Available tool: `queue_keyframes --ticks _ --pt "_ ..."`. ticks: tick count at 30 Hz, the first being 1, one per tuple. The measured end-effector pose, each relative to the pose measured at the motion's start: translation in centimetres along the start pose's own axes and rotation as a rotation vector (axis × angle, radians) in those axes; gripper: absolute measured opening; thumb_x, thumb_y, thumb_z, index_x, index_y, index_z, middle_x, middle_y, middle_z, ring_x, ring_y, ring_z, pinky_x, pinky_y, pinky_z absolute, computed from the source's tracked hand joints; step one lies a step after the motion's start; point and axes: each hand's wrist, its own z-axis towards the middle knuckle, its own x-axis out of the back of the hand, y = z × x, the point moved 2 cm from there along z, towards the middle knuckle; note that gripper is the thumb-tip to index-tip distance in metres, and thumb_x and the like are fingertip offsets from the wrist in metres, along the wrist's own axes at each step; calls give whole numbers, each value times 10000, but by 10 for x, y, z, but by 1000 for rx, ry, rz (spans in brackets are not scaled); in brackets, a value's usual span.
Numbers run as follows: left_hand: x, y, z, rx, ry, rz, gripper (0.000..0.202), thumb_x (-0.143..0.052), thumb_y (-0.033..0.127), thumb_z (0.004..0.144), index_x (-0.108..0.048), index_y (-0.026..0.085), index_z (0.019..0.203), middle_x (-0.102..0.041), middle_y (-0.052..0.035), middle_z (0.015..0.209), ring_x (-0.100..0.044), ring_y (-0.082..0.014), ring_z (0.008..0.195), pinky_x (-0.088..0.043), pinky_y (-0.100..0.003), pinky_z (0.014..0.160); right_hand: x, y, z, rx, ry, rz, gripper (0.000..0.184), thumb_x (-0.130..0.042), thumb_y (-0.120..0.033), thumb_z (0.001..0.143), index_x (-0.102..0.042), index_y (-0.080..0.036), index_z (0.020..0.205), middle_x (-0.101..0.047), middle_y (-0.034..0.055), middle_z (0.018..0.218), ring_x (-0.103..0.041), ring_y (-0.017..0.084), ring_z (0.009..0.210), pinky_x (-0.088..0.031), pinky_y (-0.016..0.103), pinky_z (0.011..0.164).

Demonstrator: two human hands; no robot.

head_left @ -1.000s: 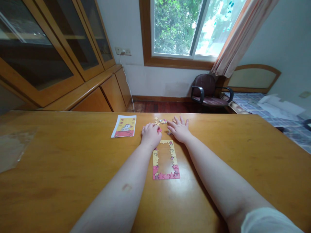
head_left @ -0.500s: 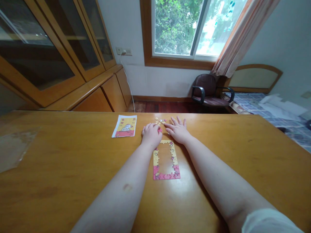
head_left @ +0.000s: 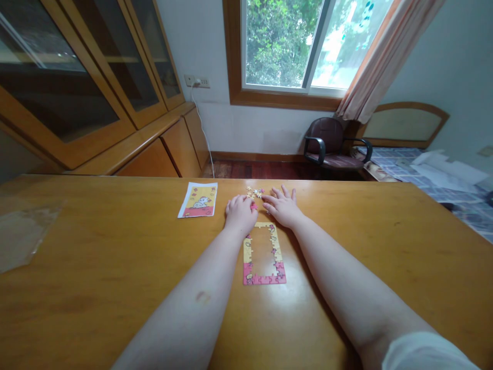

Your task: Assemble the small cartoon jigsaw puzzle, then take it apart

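A puzzle frame (head_left: 264, 280) of joined edge pieces, yellow above and pink below, lies flat on the wooden table with bare tabletop inside it. Past its far edge, my left hand (head_left: 239, 216) rests with fingers curled together. Pink puzzle pieces (head_left: 254, 206) show at its thumb side, partly covered by the hand. My right hand (head_left: 284, 208) lies to the right with its fingers spread, holding nothing that I can see. Just beyond and between both hands is a small heap of loose puzzle pieces (head_left: 254, 192), yellow, white and pink.
On the table (head_left: 154, 288), a printed picture card (head_left: 198, 200) with a white animal lies left of my hands. Clear plastic wrapping (head_left: 26, 236) sits at the far left. Beyond the table stand a cabinet (head_left: 146, 139), an armchair (head_left: 331, 141) and a bed (head_left: 439, 174).
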Motion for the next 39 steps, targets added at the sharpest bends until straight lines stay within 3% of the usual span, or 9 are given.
queue_keyframes --ticks 4,8,12,16,21,25,29,34,39 --pt "0 -1 0 -9 10 -10 245 -486 274 822 -642 239 1008 -596 -65 1190 -475 -242 1155 -323 -400 1036 6 1 -1 29 128 40 408 -379 -523 933 -718 -315 1024 -574 34 1282 -259 326 1364 0 615 1096" --pt "-1 -1 0 -3 11 -11 240 -489 269 817 -644 245 999 -599 -60 1188 -472 -244 1157 -317 -406 1041 11 3 -2 74 223 94 439 -368 -455 957 -749 -259 859 -670 36 1069 -404 261 1261 -30 532 1130" --pt "0 -1 -1 6 5 -7 236 -492 263 816 -643 251 996 -602 -57 1179 -473 -241 1154 -305 -404 1051 11 6 -1 25 216 123 449 -312 -422 976 -736 -280 949 -634 32 1175 -379 259 1279 -50 555 1118" --pt "0 0 -1 6 -11 -12 248 -486 265 823 -641 244 1014 -590 -58 1212 -456 -242 1183 -306 -402 1051 7 4 -1 4 87 91 424 -307 -489 963 -675 -352 1124 -482 22 1395 -228 318 1375 -11 629 1083" --pt "0 0 -1 -6 19 -24 235 -506 263 806 -649 232 989 -609 -61 1162 -491 -246 1131 -335 -398 1023 3 15 3 -125 151 129 483 -269 -477 970 -713 -302 1045 -537 34 1343 -237 320 1371 13 643 1076" --pt "0 -2 0 4 16 -40 224 -516 267 801 -649 241 979 -611 -57 1156 -495 -241 1125 -332 -393 1022 4 39 7 -256 299 371 582 -181 -485 968 -711 -247 1006 -618 56 1233 -422 278 1261 -181 566 1081" --pt "-1 -3 0 4 15 -39 237 -515 263 799 -646 245 995 -600 -56 1178 -483 -238 1143 -327 -385 1028 7 63 8 -394 435 674 734 -135 -637 905 -691 -160 867 -698 105 898 -622 221 872 -447 359 838" --pt "0 -2 0 3 7 -35 242 -504 278 807 -652 242 995 -603 -61 1169 -489 -242 1131 -346 -388 1011 8 62 9 -290 366 793 680 -217 -700 863 -613 -186 658 -657 53 631 -602 179 663 -439 294 698" --pt "0 -1 0 14 10 -34 243 -510 278 803 -659 243 992 -603 -62 1183 -490 -249 1135 -350 -395 1015 5 55 9 -258 275 771 658 -223 -656 887 -580 -196 581 -648 49 595 -603 172 644 -424 285 687"
